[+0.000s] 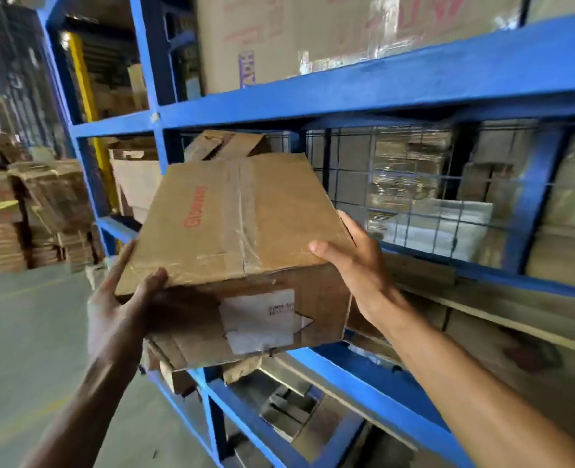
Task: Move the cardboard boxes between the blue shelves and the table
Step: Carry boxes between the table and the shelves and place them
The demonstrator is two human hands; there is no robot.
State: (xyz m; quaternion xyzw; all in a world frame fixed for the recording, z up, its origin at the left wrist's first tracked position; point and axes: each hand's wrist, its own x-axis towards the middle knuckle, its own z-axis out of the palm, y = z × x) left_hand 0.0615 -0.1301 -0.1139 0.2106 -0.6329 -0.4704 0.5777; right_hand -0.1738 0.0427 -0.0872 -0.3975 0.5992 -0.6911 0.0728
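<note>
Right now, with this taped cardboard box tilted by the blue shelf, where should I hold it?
By its two side walls, low down: left hand from the left corner, right hand from the right, thumbs over the top edge. The cardboard box is wide, tilted and shows no handles.

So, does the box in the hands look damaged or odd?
Yes. The cardboard box, tilted between the left hand and right hand, looks worn: its white label is torn, its top tape wrinkled, its bottom flaps ragged.

Both arms reach forward; left hand point(124, 312) cups box point(239, 224) corner, thumb on top; right hand point(353, 261) grips its right edge.
</note>
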